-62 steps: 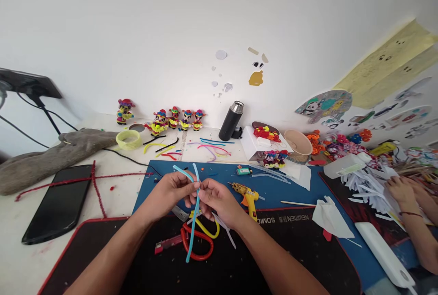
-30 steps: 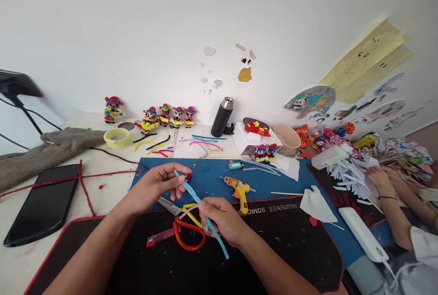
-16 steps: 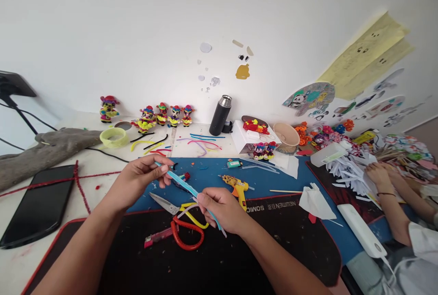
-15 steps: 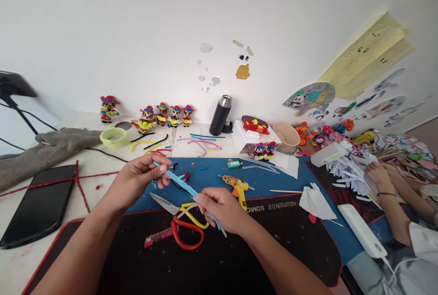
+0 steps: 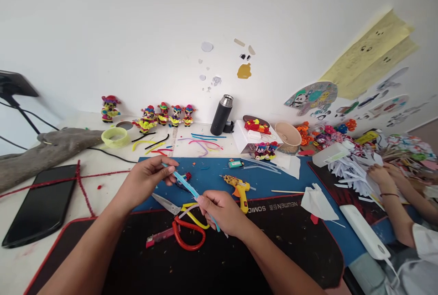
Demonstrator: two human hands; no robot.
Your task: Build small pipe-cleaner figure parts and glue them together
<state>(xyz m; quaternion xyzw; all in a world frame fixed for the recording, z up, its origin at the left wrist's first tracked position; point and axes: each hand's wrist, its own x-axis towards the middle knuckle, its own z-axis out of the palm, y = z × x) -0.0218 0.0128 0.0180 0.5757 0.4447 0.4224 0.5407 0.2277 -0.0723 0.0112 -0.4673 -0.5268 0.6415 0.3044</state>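
Between my two hands a light blue pipe cleaner (image 5: 186, 183) runs slantwise, with a paler strand along it. My left hand (image 5: 150, 178) pinches its upper end between thumb and fingers. My right hand (image 5: 221, 209) is closed round the lower part, and a short blue tip pokes out below. Under the hands lie scissors (image 5: 189, 245) with red and yellow handles, their blades partly apart, and a pink-red cutter (image 5: 160, 236). A small dark piece with a red tip (image 5: 187, 176) is partly hidden behind the pipe cleaner. A yellow glue gun (image 5: 241, 191) rests just beyond my right hand.
Small pipe-cleaner figures (image 5: 148, 119), a black thermos (image 5: 221, 116) and a white box (image 5: 251, 142) stand along the wall. At left are a phone (image 5: 37, 208), yellow tape (image 5: 115, 138) and a branch (image 5: 65, 142). Another person's hands (image 5: 381, 176) work among paper strips at right.
The view has shifted slightly. The blue pipe cleaner stays between both hands, and less of its lower end sticks out below my right hand.
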